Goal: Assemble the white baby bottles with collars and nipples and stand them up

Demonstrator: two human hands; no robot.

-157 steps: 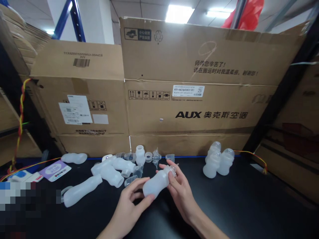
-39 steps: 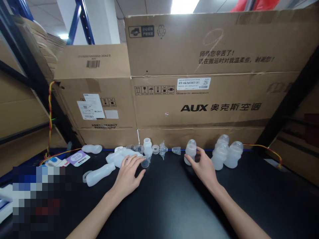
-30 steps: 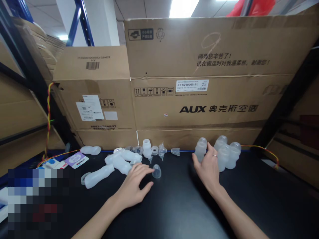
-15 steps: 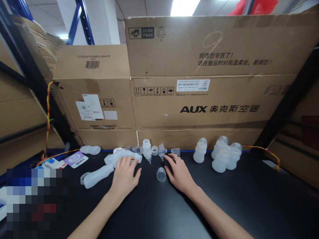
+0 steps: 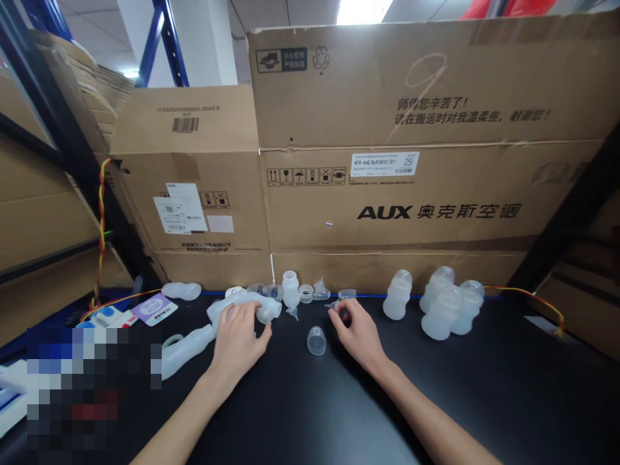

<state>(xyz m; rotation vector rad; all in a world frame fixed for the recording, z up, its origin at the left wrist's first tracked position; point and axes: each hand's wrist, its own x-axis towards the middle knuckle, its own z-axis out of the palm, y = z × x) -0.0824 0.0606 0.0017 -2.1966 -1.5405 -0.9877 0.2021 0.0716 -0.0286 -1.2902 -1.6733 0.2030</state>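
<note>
Head view: left hand perhaps grips bottle.

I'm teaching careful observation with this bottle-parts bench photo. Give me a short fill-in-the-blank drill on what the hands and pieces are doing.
1. The left hand rests on a bottle that lies on its ____.
2. The clear cap sits on the table between the two ____.
3. Right of the right hand, the bottles that stand upright number ____.

Missing words: side; hands; four
</note>
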